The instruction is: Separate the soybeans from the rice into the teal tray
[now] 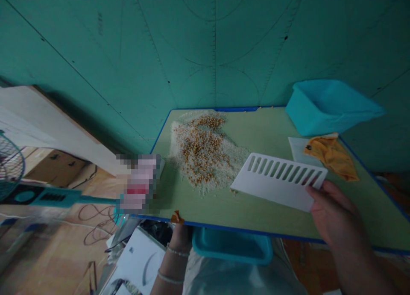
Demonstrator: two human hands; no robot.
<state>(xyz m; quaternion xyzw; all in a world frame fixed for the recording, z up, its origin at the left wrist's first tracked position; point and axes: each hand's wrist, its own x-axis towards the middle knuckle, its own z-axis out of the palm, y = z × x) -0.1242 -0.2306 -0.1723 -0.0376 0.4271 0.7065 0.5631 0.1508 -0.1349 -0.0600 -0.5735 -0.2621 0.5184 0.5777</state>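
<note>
In my right hand (335,213), thumb on top, is a white flat plastic panel (278,181) with a row of slots. It is tilted over the table, its left corner close to a spread pile of white rice-like grains mixed with yellow soybeans (203,151). My left hand (182,231) is low at the table's front edge, beside the left end of a teal tray (232,249); its fingers are hidden under the edge. The tray sits below the edge, over my lap.
A teal basin (333,109) stands at the table's (256,130) back right, with an orange cloth (335,156) and a white sheet (303,149) before it. A blurred-out pink item (139,186) lies at the left edge. Behind rises a green wall (214,38); a fan (11,166) is far left.
</note>
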